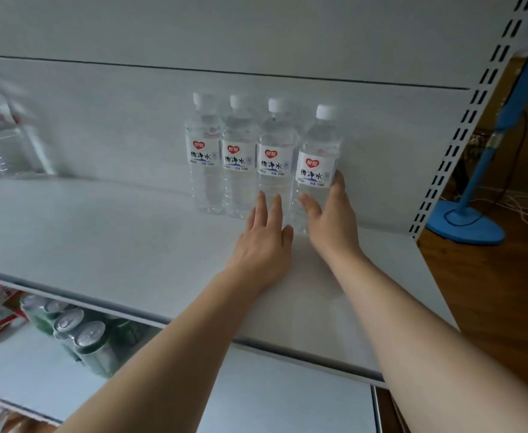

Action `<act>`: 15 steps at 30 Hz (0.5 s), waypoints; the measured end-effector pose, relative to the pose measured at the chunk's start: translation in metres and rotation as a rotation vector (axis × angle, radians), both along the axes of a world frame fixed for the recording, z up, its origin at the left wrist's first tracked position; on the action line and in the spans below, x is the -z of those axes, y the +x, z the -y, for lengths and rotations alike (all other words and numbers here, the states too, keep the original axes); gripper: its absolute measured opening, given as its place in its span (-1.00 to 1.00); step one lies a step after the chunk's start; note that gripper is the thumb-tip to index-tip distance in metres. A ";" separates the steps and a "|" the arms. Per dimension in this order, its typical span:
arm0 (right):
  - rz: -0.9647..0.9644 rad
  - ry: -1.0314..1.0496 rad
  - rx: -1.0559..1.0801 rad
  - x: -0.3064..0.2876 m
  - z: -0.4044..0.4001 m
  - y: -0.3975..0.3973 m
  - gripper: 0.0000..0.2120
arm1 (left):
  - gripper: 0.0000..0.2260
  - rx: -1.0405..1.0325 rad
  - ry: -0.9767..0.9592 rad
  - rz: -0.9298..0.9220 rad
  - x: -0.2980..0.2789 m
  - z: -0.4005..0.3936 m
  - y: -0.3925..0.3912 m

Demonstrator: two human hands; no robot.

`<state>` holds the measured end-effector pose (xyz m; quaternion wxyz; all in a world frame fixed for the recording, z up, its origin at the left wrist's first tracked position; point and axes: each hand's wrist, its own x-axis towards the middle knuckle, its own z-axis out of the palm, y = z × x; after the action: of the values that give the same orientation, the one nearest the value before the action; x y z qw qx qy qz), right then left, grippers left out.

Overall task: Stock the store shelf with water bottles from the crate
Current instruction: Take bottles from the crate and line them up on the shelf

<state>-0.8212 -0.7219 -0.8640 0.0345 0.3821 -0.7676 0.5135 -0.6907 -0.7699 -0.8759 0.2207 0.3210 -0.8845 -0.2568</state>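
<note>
my right hand (328, 220) has its fingers (337, 182) curled round the lower body of the rightmost bottle (316, 164), thumb on the near side, gripping it so i can seat it upright in line. my left hand (264, 242) is spread, fingers (261, 201) straight, tips touching the base of the third bottle (276, 157), likely steadying it while its neighbour settles. four water bottles (237, 151) stand side by side, labels facing me, at the back of the white shelf (100, 232), tight together to leave room. green cans (81, 335) sit on the shelf below. the crate is out of view.
</note>
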 end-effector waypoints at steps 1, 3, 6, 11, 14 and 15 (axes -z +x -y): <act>-0.010 0.011 0.016 0.001 0.002 -0.001 -0.35 | -0.43 0.000 -0.008 0.000 0.000 0.000 -0.001; -0.017 0.042 0.047 0.006 0.005 -0.001 -0.37 | -0.44 -0.001 -0.024 0.008 0.000 0.001 -0.001; -0.050 0.072 0.079 0.012 0.003 -0.001 -0.37 | -0.44 -0.002 -0.036 0.024 0.001 0.003 -0.001; -0.046 0.109 0.095 0.011 0.003 0.001 -0.36 | -0.46 -0.001 -0.016 -0.009 0.002 0.005 0.000; -0.012 0.208 0.090 0.016 -0.005 0.005 -0.40 | -0.47 -0.027 0.027 -0.060 -0.001 0.005 0.002; -0.003 0.243 0.084 0.018 -0.010 0.009 -0.41 | -0.47 -0.042 0.042 -0.086 -0.003 0.003 0.003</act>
<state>-0.8121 -0.7117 -0.8818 0.0106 0.3519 -0.8393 0.4142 -0.6873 -0.7727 -0.8734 0.2569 0.3329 -0.8617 -0.2842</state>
